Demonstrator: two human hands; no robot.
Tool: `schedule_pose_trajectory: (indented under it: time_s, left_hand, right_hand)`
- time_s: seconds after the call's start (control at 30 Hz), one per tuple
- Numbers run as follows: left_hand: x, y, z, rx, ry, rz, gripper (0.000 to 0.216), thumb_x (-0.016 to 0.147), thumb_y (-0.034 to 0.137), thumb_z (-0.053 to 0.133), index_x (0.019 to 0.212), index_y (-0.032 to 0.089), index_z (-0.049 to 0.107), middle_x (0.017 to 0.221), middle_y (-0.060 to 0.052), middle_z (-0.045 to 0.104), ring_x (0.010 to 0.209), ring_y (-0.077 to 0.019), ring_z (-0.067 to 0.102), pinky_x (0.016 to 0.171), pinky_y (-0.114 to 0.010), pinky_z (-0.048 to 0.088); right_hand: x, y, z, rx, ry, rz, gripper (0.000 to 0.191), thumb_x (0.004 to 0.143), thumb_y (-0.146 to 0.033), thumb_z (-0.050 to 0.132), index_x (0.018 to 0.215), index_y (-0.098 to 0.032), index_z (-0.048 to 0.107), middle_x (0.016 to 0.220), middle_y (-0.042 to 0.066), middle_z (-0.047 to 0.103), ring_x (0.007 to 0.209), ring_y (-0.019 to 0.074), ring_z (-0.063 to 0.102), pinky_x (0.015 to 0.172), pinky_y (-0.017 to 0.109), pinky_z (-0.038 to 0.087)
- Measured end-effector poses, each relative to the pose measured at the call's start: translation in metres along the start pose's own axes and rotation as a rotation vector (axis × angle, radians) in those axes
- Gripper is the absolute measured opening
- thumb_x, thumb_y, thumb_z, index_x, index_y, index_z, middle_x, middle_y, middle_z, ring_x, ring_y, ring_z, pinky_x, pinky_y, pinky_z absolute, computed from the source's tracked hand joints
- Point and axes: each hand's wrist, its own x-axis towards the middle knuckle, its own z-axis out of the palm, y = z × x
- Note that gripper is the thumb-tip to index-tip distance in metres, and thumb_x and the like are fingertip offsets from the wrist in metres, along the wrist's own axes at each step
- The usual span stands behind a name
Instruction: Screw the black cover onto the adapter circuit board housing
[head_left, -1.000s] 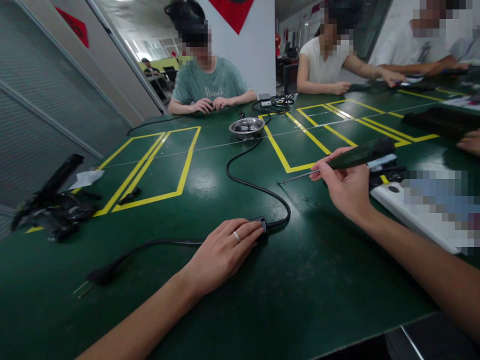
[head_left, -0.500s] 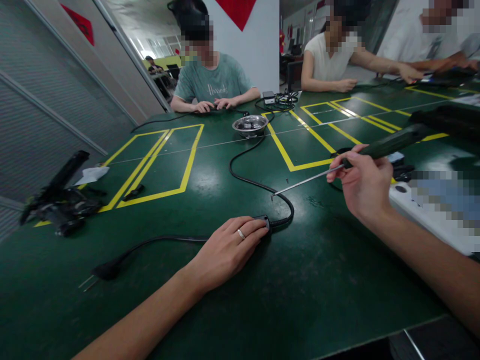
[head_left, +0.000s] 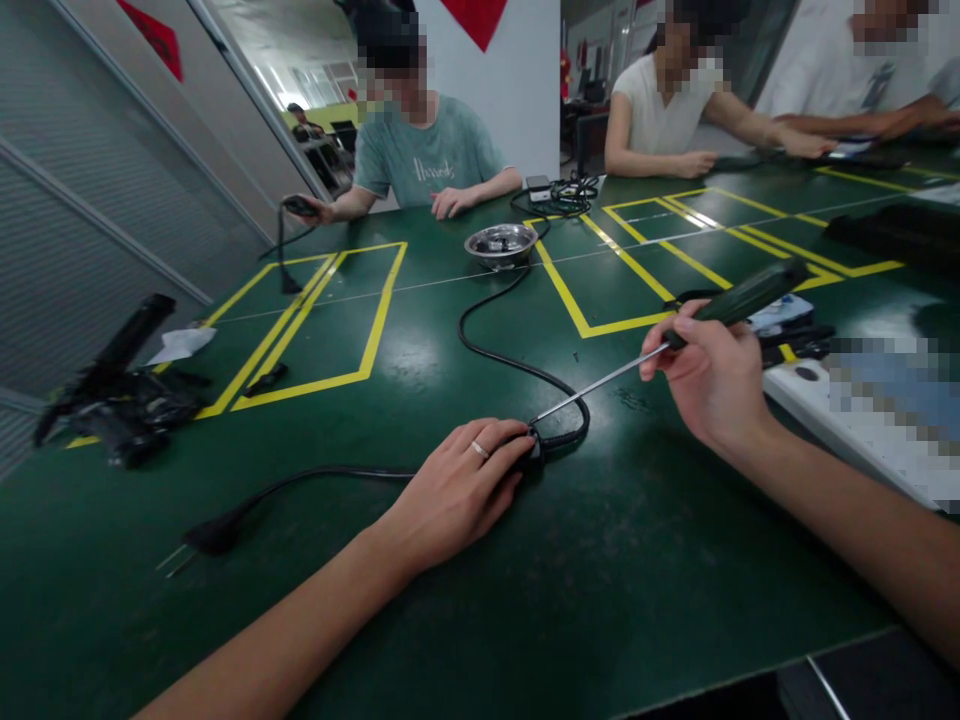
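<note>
My left hand [head_left: 457,490] lies over a small black box [head_left: 531,450] on a black cable [head_left: 510,365], pressing it onto the green table [head_left: 570,590]; its fingers curl round the box. My right hand [head_left: 712,375] grips a dark green screwdriver [head_left: 739,295]. The screwdriver's long metal shaft [head_left: 592,385] slants down to the left, and its tip sits at the box just beyond my left fingertips. The cable ends in a two-pin plug [head_left: 202,540] at the left and runs back toward a metal bowl [head_left: 500,243].
Yellow tape rectangles [head_left: 371,330] mark the table. Black parts [head_left: 112,405] lie piled at the left edge. A white power strip [head_left: 847,420] and black pieces [head_left: 799,340] sit to the right. Three people sit across the table; one holds up a black cable [head_left: 289,225].
My right hand has lowered the screwdriver, bringing its tip down and left onto the box under my left hand. The person opposite lifted a cable with one hand.
</note>
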Motion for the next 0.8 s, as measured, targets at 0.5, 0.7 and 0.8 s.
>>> schedule_pose_trajectory:
  time_s: [0.5,0.7,0.8]
  left_hand:
    - [0.0012,-0.0001,-0.0026,-0.059,-0.043,-0.068,0.043,0.095,0.023,0.048,0.136,0.015,0.040,0.136,-0.013,0.052,0.120,-0.0249,0.052,0.101,-0.045,0.045]
    - [0.0024,0.0005,-0.0038,-0.036,-0.084,-0.079,0.046,0.095,0.025,0.048,0.140,0.017,0.039,0.139,-0.013,0.051,0.119,-0.0255,0.052,0.100,-0.046,0.045]
    - [0.0012,-0.0003,-0.0042,-0.029,-0.087,-0.080,0.042,0.096,0.026,0.047,0.137,0.017,0.042,0.140,-0.013,0.050,0.121,-0.0254,0.051,0.102,-0.046,0.044]
  right_hand:
    - [-0.0011,0.0024,0.0002,-0.101,0.010,-0.003,0.008,0.079,-0.018,0.060,0.078,-0.022,0.054,0.064,-0.001,0.061,0.054,0.0142,0.060,0.045,0.027,0.050]
    - [0.0006,0.0058,-0.0026,-0.146,0.028,-0.006,0.009,0.080,-0.020,0.061,0.078,-0.023,0.052,0.063,-0.002,0.061,0.050,0.0135,0.058,0.043,0.027,0.049]
    - [0.0049,0.0068,-0.0056,-0.090,0.108,0.006,0.010,0.077,-0.017,0.059,0.077,-0.023,0.051,0.058,-0.004,0.057,0.047,0.0128,0.056,0.039,0.025,0.045]
